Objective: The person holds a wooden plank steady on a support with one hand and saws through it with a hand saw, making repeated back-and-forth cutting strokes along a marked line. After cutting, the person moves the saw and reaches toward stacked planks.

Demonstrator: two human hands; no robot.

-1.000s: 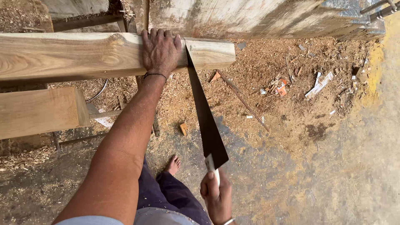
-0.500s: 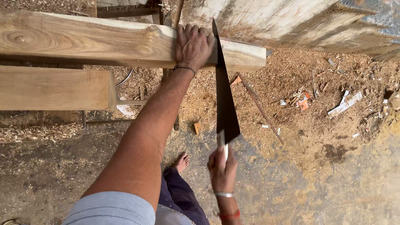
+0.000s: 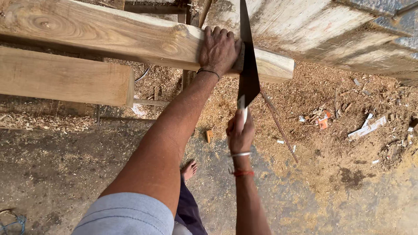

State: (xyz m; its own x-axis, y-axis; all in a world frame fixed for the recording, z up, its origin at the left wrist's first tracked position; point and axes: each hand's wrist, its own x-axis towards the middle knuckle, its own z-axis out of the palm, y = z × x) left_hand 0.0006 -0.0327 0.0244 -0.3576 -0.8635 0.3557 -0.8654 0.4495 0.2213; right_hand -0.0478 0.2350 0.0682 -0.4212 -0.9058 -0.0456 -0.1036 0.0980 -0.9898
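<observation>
Nearest to me are the person's pale sleeve and a bare foot [image 3: 189, 169] planted on the dusty floor [image 3: 65, 174]. A little further out, the right hand [image 3: 240, 132] has its grip wrapped tight around the pale handle of a handsaw [image 3: 248, 65]; the fingers are fully closed on it, with a bangle and a red thread at the wrist. The dark blade runs up and away from that hand and crosses the far plank [image 3: 109, 37] close to its right end.

The left hand [image 3: 219, 51] lies flat on top of that plank, palm down with the fingers spread, just left of the blade and almost touching it. It presses rather than clasps, so its grip is open.

As for progress, the blade sits across the timber, but from here I cannot see how deep the cut goes. The short end piece right of the blade looks to be attached, so I judge the cut unfinished.

A second, shorter plank [image 3: 65, 78] sits lower on the left, apart from the saw. Beyond lie sawdust and scraps [image 3: 322, 119], then a rough slab [image 3: 326, 30].
</observation>
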